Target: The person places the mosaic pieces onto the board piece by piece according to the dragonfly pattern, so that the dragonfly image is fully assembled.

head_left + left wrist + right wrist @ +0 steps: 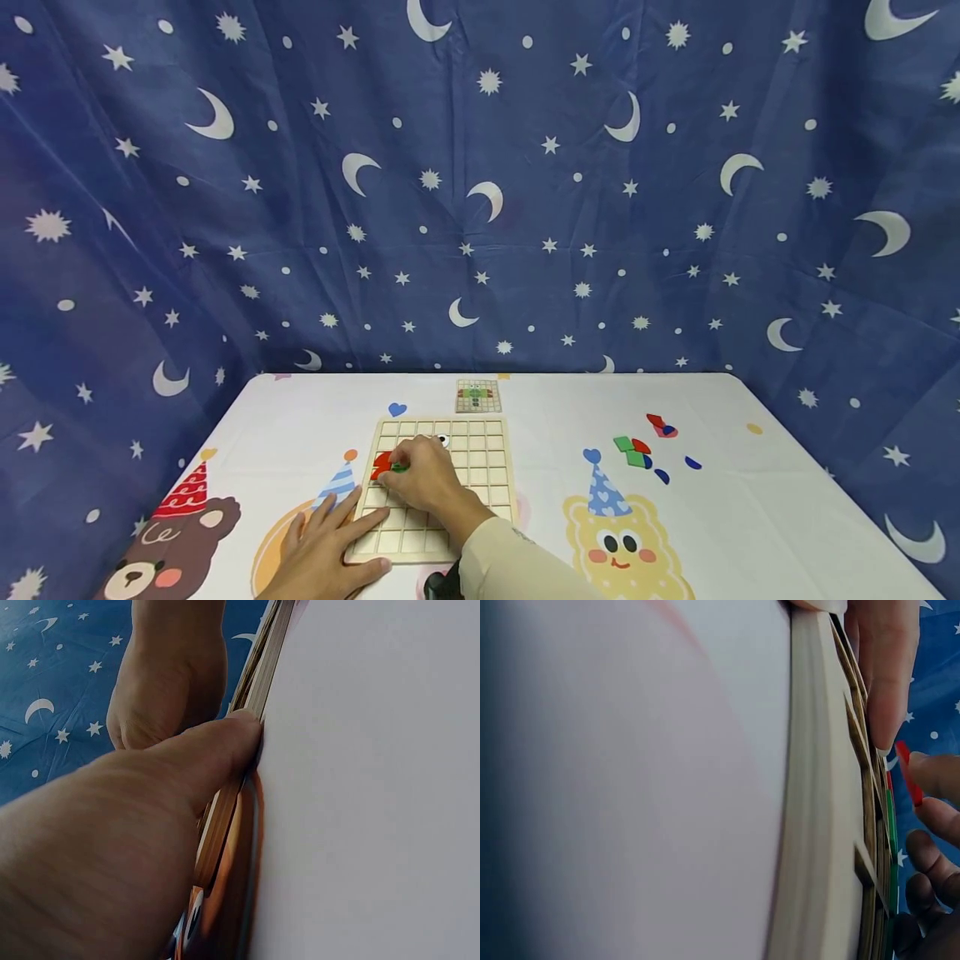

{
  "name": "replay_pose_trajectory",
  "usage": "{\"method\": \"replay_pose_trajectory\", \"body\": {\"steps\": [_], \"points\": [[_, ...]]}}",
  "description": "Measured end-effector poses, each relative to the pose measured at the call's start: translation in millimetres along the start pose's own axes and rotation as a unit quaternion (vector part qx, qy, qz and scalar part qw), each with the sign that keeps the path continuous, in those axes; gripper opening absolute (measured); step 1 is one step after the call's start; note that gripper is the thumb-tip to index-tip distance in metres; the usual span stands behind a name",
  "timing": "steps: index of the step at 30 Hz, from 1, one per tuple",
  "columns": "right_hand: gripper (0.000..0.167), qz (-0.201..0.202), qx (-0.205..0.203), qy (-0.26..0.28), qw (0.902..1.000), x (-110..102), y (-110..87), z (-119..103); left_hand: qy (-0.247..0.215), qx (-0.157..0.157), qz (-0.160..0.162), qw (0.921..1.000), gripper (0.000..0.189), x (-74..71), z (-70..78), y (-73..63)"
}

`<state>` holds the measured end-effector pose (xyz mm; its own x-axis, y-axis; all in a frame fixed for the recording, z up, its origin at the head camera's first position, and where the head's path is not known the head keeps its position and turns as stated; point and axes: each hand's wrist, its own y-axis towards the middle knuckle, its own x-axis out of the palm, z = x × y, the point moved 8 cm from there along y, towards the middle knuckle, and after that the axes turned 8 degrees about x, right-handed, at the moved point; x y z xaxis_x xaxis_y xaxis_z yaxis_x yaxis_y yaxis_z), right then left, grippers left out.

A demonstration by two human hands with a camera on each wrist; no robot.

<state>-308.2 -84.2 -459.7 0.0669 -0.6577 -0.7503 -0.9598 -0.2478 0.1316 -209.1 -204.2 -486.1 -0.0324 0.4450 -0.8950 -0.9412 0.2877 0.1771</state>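
Note:
A square wooden grid board [420, 543] lies on the table in the head view. My right hand [431, 477] is over its left half and pinches a small red tile [909, 774] between thumb and fingertip, as the right wrist view shows. Red pieces [382, 461] and part of a green piece [401, 467] show on the board beside these fingertips. Farther back on the grid sits a white eye piece [443, 439] with a black pupil, partly covered by the hand. My left hand [322, 546] rests at the board's near left corner, fingers spread, its thumb against the near edge.
Behind the board lies a small picture card [477, 397] showing a pattern on a grid. Loose tiles, such as a green one [623, 443], a red one [641, 446] and a blue half-round [693, 462], lie to the right on the white printed tablecloth [555, 433].

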Motion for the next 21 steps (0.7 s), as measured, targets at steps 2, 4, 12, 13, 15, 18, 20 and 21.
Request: {"method": "replay_pose_trajectory", "body": {"steps": [2, 4, 12, 13, 15, 18, 20, 21], "points": [[0.018, 0.002, -0.005, -0.016, 0.9999, 0.3, 0.4, -1.0, -0.004, 0.002, 0.002, 1.0000, 0.066, -0.3, 0.5, 0.1], [0.017, -0.002, -0.003, -0.030, 0.9995, 1.2, 0.6, -1.5, -0.005, 0.002, 0.003, 1.0000, 0.066, -0.5, 0.6, 0.2], [0.017, -0.011, -0.009, -0.076, 0.9970, 6.2, 3.1, -2.6, -0.006, 0.003, 0.000, 1.0000, 0.066, 0.0, 1.1, 0.5], [0.017, -0.010, -0.012, -0.082, 0.9965, 6.5, 3.3, -2.9, -0.005, 0.002, 0.000, 1.0000, 0.066, 0.1, 1.1, 0.5], [0.018, -0.010, -0.011, -0.092, 0.9956, 7.5, 3.5, -2.8, -0.004, 0.001, -0.002, 1.0000, 0.066, 0.4, 0.8, 0.5], [0.017, -0.012, -0.009, -0.098, 0.9951, 8.7, 3.1, -2.9, -0.004, 0.000, -0.003, 1.0000, 0.065, 0.4, 0.3, 0.2], [0.016, -0.014, -0.008, -0.098, 0.9950, 8.8, 2.7, -2.7, -0.003, 0.000, -0.003, 1.0000, 0.065, 0.3, 0.1, 0.2], [0.016, -0.015, -0.008, -0.095, 0.9954, 8.4, 2.6, -2.7, -0.002, 0.000, -0.003, 1.0000, 0.065, 0.3, 0.0, 0.1]]}}
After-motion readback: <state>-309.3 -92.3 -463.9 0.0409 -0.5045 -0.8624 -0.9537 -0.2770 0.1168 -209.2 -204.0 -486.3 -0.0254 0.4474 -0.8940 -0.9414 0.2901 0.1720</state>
